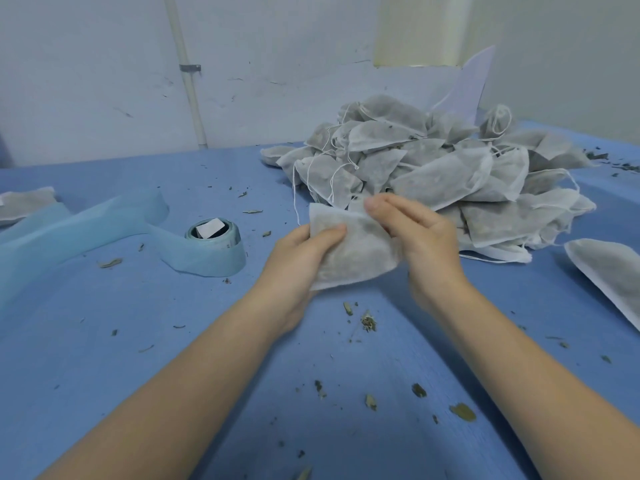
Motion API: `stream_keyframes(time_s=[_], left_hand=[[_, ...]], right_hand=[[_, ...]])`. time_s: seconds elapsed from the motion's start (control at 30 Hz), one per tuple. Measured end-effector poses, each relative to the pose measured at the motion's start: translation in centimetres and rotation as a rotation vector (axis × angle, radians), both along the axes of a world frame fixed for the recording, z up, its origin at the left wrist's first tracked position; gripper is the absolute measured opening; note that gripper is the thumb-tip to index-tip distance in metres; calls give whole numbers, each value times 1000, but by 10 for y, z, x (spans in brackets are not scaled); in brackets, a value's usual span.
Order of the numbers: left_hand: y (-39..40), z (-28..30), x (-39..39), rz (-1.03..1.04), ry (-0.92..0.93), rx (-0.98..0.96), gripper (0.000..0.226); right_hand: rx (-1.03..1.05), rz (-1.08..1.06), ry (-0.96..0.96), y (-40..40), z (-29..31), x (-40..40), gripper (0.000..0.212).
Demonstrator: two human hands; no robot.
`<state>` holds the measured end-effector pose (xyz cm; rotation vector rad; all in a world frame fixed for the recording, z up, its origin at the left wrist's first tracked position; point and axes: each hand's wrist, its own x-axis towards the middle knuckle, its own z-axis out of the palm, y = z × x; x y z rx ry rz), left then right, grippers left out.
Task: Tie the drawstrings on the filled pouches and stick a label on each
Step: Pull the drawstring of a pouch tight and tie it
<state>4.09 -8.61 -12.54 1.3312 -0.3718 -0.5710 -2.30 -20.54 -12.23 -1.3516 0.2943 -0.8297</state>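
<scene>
Holding one filled pouch (349, 249) just above the blue table (138, 341), in front of the pouch heap (433, 168): left hand (294, 268) gripping its near edge, thumb curled on top; right hand (415, 237) lying against its far side, fingers nearly straight. Sitting left of the pouch, a label roll (213, 235) trailing blue backing strip (79, 223). Lying right of it, another pouch (609, 271).

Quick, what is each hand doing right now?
Left hand: grips the pouch by its left edge.
Right hand: fingers straight, touching the pouch's upper right side.
</scene>
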Motion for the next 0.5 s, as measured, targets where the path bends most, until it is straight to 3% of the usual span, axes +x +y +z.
stream_keyframes(time_s=[0.1, 0.2, 0.33, 0.5], left_hand=[[2, 2, 0, 5, 156, -56, 22], [6, 4, 2, 12, 186, -84, 37], [9, 2, -1, 46, -47, 42, 32], [23, 6, -1, 168, -122, 16, 25]], right_hand=[[-259, 77, 77, 4, -2, -2, 15], [-373, 82, 125, 5, -5, -3, 14], [-430, 63, 156, 4, -9, -2, 15], [-503, 135, 139, 15, 1, 6, 16]])
